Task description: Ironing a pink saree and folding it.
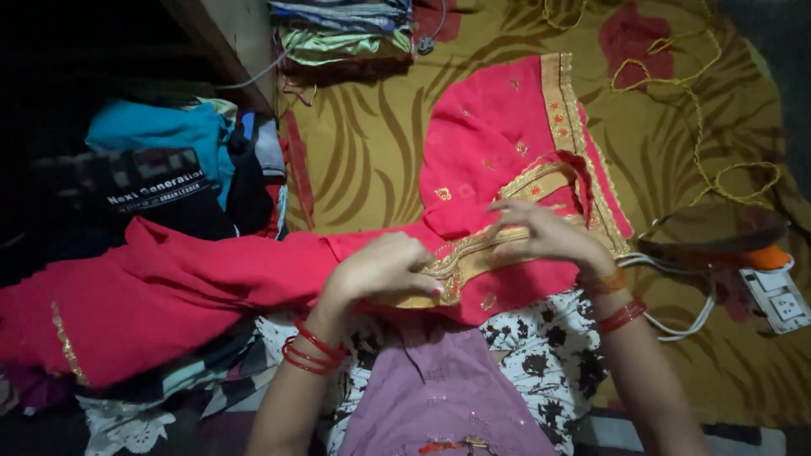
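A pink-red garment (pixel 494 135) with gold embroidered borders lies spread over a mustard bedsheet (pixel 363 152) and trails left over a clothes pile. My left hand (pixel 384 266), red bangles at the wrist, pinches the gold border (pixel 460 266) near the garment's lower edge. My right hand (pixel 545 232), with orange and red bangles, presses fingers on the same gold trim a little to the right. A mauve cloth (pixel 439 393) and black-and-white floral fabric (pixel 549 355) cover my lap below.
A heap of clothes (pixel 160 177), teal and black, sits at the left. Folded striped fabrics (pixel 342 29) lie at the top. A white power strip (pixel 781 300) with cable and an orange object (pixel 764 256) rest at the right. Yellow cord (pixel 701 110) loops across the sheet.
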